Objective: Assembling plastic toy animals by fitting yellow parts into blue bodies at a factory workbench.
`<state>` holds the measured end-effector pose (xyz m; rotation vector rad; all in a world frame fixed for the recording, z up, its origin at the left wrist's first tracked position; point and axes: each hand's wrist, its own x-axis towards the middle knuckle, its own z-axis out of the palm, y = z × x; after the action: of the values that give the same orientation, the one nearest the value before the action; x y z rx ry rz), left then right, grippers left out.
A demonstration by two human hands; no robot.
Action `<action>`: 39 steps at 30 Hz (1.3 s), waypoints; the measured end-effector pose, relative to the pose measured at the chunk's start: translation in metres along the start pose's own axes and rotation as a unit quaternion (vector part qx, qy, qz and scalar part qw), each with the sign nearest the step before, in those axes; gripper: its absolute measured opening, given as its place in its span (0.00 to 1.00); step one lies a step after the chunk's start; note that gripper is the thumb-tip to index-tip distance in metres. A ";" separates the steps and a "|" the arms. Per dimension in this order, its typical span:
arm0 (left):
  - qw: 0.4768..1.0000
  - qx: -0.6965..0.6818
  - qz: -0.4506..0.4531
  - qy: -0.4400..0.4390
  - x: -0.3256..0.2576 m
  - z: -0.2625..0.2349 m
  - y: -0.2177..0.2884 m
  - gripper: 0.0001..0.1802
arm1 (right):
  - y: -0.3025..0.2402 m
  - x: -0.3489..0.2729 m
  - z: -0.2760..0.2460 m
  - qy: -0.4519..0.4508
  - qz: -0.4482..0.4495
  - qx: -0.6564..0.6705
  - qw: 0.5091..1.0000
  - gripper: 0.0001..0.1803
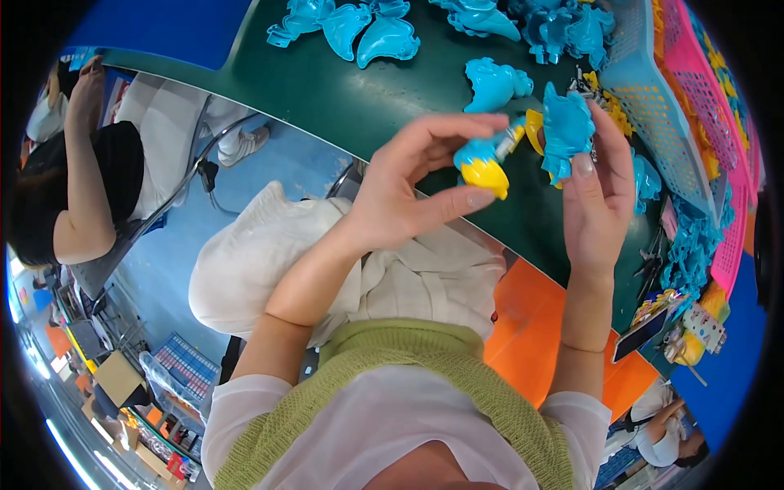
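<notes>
Between the thumb and curled fingers of my left hand (392, 196) sits a small plastic piece (485, 174), bright yellow at one end and blue at the other, with a metallic bit beside it; motion blurs it slightly. My right hand (600, 196) grips a glossy blue moulded plastic shell (567, 126) with jagged edges, thumb in front and fingers behind. A yellow part (534, 131) shows at the shell's left edge. The two hands are apart, above the green table (327, 110). Another blue shell (493, 84) lies just beyond them.
More blue shells (388, 39) lie along the far side. At the right stand a light blue perforated basket (661, 114) and a pink one (739, 204). Small yellow parts (618, 114), blue pieces (690, 245) and a phone-like slab (641, 336) lie nearby. A person (82, 180) sits at the left.
</notes>
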<state>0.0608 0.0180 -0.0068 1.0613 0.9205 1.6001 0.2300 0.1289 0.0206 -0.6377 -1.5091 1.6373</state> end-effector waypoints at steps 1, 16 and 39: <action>0.999 -0.017 0.000 0.040 0.000 0.000 -0.002 0.26 | -0.001 0.000 0.005 -0.009 -0.001 0.035 0.999 0.23; 0.998 0.013 0.028 0.054 -0.001 0.002 -0.002 0.27 | 0.005 -0.008 0.013 -0.169 -0.003 0.001 0.986 0.19; 0.978 0.143 0.110 0.103 -0.003 0.003 -0.005 0.26 | 0.007 -0.004 0.013 -0.175 0.003 -0.029 0.984 0.24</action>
<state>0.0651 0.0167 -0.0106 1.2464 1.2346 1.8229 0.2199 0.1185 0.0157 -0.3971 -1.8107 1.7844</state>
